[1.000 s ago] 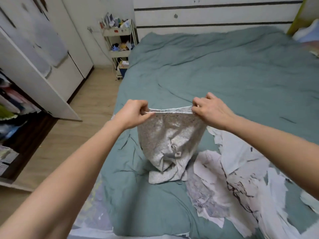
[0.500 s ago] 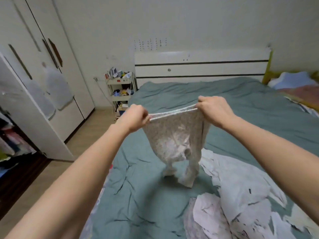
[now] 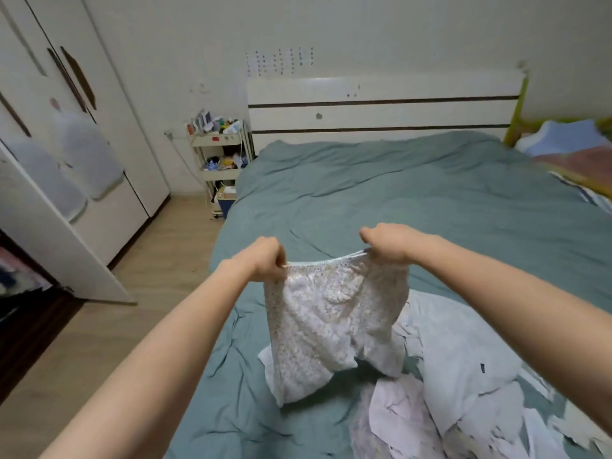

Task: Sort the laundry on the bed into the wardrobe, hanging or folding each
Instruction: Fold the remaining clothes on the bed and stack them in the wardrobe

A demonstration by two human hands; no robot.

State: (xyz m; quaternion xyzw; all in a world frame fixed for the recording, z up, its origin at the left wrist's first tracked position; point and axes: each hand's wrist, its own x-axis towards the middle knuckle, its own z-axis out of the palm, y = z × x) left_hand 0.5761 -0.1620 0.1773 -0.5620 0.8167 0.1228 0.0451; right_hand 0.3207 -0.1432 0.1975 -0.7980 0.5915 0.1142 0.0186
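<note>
Both forearms stretched forward from the lower corners, bare, converging over the bed (image 3: pixel 414 200). Left hand (image 3: pixel 261 256) curled into a fist, knuckles up, pinching the left end of the waistband. Right hand (image 3: pixel 389 241) likewise curled, gripping the right end, held a little higher. Between them, floral pyjama trousers (image 3: pixel 331 326) hanging by a taut waistband, legs drooping onto the teal duvet. Just right of the legs, a heap of pale laundry (image 3: pixel 463 376). Farther left, open wardrobe door (image 3: pixel 59 233). Beyond, a cluttered trolley (image 3: pixel 220 160) beside the white headboard (image 3: pixel 381 111).
</note>
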